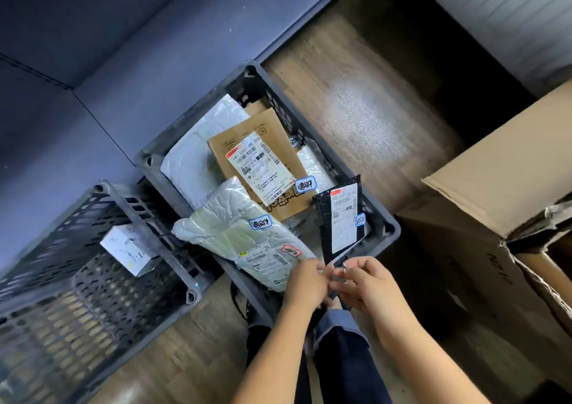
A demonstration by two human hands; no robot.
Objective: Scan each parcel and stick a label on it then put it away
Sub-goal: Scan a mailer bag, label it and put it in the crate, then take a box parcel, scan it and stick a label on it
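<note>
Parcels [260, 155] fill a grey crate [383, 227] between another crate [102, 190] and cardboard boxes [495, 168].

Matte blue-grey wall [108, 47] meets pale wood-grain plank floor [312, 62]
Wall fills ten o'clock; a soft glare patch [362, 118] marks the floor at one o'clock.

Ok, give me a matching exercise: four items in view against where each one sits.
Things: 1 small white box; 2 black plastic mailer; 3 brown cardboard parcel; 4 large open cardboard carton.
Places: A middle of the full grey crate; B floor, right of that crate; C alone in the left grey crate; D propped at the full crate's right side.
Pairs: 1-C, 2-D, 3-A, 4-B.
</note>
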